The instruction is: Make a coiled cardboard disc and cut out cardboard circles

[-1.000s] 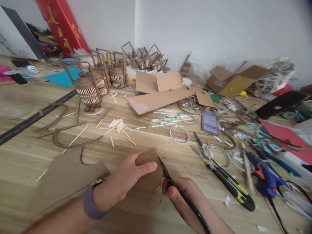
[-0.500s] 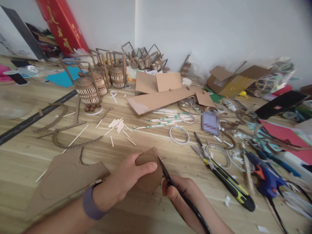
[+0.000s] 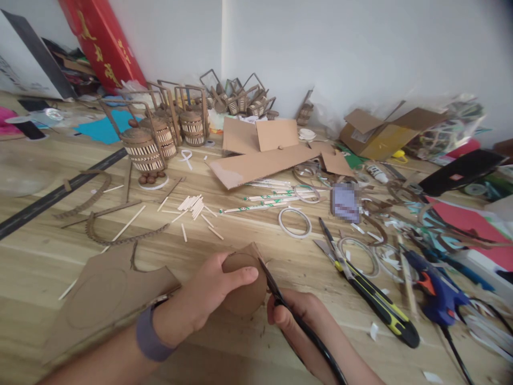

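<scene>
My left hand (image 3: 216, 289) grips a roughly round piece of cardboard (image 3: 245, 299), thumb on top and fingers hidden behind it. A pointed corner still stands out at the piece's upper edge. My right hand (image 3: 300, 321) is closed around black-handled scissors (image 3: 276, 291), whose blades meet the right edge of the cardboard. Left of my wrist lies a larger cardboard sheet (image 3: 96, 299) with a circle drawn on it and a curved cut at its top.
On the right lie a yellow-black utility knife (image 3: 372, 299) and a blue glue gun (image 3: 436, 289). Small woven baskets (image 3: 142, 147), short wooden sticks (image 3: 194, 206), a tape ring (image 3: 295, 222) and cardboard pieces (image 3: 264, 160) lie beyond my hands. An open carton (image 3: 385, 139) stands at the back.
Hardly anything differs. Both hands, the cardboard and the scissors keep nearly the same place, with the blades seeming slightly closer together.
</scene>
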Tool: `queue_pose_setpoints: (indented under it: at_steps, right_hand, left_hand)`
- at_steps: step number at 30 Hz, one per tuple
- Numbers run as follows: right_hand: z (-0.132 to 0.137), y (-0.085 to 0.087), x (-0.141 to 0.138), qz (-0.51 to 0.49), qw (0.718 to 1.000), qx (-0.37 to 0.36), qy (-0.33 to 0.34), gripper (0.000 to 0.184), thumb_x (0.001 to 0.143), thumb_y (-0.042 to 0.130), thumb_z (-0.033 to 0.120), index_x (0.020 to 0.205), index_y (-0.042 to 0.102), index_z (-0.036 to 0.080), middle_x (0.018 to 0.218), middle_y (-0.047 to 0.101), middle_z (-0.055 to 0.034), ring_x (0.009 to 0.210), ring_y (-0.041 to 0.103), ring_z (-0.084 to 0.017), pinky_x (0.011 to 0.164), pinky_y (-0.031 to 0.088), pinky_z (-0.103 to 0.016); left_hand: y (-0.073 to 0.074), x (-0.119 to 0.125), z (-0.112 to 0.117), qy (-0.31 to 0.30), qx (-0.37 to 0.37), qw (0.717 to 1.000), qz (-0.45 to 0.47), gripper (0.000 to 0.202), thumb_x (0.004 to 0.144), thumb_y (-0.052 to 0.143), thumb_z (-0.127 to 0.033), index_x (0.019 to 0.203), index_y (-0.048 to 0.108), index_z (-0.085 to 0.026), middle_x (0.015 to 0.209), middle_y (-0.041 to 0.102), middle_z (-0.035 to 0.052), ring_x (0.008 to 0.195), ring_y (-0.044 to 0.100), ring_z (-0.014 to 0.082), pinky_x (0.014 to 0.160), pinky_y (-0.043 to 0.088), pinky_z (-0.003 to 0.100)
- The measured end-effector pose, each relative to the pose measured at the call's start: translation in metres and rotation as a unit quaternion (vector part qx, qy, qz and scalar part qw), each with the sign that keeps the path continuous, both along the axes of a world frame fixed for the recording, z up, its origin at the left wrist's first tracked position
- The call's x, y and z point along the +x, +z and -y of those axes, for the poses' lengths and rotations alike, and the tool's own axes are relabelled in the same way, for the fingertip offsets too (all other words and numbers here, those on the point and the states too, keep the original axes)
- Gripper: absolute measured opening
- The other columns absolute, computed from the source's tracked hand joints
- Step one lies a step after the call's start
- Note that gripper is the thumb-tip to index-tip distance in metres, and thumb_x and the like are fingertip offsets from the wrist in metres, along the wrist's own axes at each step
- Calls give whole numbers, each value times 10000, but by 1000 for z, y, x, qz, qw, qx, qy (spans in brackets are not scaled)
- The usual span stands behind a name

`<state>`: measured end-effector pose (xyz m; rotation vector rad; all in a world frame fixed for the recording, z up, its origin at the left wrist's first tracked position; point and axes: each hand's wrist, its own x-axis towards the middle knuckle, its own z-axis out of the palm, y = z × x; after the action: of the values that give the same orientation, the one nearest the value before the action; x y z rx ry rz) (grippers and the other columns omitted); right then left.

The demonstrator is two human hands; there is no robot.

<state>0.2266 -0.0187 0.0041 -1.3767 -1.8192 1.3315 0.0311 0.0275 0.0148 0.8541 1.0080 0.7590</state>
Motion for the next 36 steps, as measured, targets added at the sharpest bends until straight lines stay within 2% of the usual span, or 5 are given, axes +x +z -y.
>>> queue_pose_setpoints:
  at_steps: [8,17,24,31,36]
  right_hand:
    - [-2,2,-1,11,1000,4,3,681,843,343,857,652,438,211,604,343,51,550,322,-115,492,223,-256]
    - [-1,12,-4,2,1000,-27,-15,767,756,356,928,715,552,187,602,370,52,538,316,-107,491,235,-249]
    - [-4,5,-1,-32,999,-23,7,735,758,393,913,740,538,193,636,400,43,565,332,-116,498,248,-241]
    - [-3,4,0,-8,1000,11,16,719,837,335,866,742,557,189,625,402,43,554,347,-118,510,257,-249]
    - [-2,4,0,1,1000,9,13,717,831,328,874,721,536,196,619,396,43,556,351,-121,504,250,-251]
  left_hand:
    - [-5,-1,1,10,-16,999,-40,389,693,821,-476,972,758,-212,988,815,31,1019,711,316,849,532,376]
    - [-6,-2,0,-15,18,1000,7,394,729,812,-404,1059,746,-200,1000,811,27,1010,715,285,855,540,352]
    - [-6,-2,3,-28,28,999,-3,365,748,798,-413,1052,755,-215,949,814,7,967,723,268,812,552,326]
    - [-8,-3,2,-25,24,999,0,405,729,817,-430,1069,750,-219,959,813,11,995,719,274,829,551,328]
    - [-6,-2,3,-22,18,1000,3,370,714,823,-418,1019,761,-217,945,815,9,977,724,272,813,556,324]
